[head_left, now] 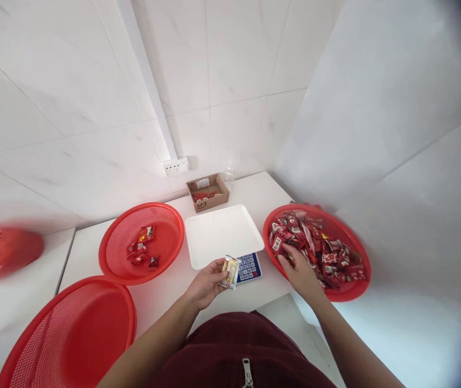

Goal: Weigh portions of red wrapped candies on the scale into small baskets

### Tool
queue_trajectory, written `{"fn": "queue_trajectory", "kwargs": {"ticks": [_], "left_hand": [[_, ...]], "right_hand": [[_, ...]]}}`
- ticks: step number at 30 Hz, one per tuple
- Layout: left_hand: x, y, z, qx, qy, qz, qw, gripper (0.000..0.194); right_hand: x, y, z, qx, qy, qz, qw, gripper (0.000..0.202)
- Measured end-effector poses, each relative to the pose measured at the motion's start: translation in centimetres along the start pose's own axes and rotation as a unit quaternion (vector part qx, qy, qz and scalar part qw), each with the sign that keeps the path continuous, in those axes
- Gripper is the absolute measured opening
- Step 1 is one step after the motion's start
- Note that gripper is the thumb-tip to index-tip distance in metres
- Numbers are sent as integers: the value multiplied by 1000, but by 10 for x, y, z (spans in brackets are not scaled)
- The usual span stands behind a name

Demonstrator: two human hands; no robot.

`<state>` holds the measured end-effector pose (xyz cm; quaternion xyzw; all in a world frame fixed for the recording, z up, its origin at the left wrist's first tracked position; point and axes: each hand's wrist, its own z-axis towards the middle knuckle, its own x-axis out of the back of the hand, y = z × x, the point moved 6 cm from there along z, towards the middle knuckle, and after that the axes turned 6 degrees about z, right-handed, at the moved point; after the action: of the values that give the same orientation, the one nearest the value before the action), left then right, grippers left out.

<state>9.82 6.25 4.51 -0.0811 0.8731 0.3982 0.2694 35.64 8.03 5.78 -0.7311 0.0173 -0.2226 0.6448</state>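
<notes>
My left hand (208, 283) holds a yellow and white wrapped packet (229, 271) in front of a scale with a white tray (222, 234) and a blue keypad (250, 268). On the right, my right hand (298, 271) reaches over the rim of a red basket (360, 250) filled with red packets (309, 231). Its fingers are closed at a red packet with a white label (277, 243). Left of the scale, another red basket (169, 248) has several small red packets (146, 233) in it.
An open cardboard box (211, 202) with red packets stands behind the scale, beside a clear plastic bottle (229, 173). A large red basket (129, 310) is at the lower left. Farther left lies a red plastic bag (6, 250). Walls border the table behind and right.
</notes>
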Motion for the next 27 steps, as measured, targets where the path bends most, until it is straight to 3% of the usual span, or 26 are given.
{"fn": "queue_trajectory", "kwargs": {"ticks": [3,6,10,16,20,27], "left_hand": [[-7,3,-2,-38,17,67,997,43],[-18,11,-8,-84,14,136,987,43],[-24,25,-21,-136,13,167,977,47],[-20,27,-29,-111,1,219,969,38],[-20,27,-30,-136,2,252,958,42],[-34,33,-23,-134,-20,85,987,44]], "right_hand": [[-53,-21,-25,-30,-196,27,980,35],[-81,-46,-42,12,-282,2,959,34],[-83,-67,-45,35,-245,-17,969,42],[-77,-78,-46,1,-182,29,983,45],[-77,-78,-46,-20,-183,54,981,47],[-81,-70,-36,-111,-226,201,947,47]]}}
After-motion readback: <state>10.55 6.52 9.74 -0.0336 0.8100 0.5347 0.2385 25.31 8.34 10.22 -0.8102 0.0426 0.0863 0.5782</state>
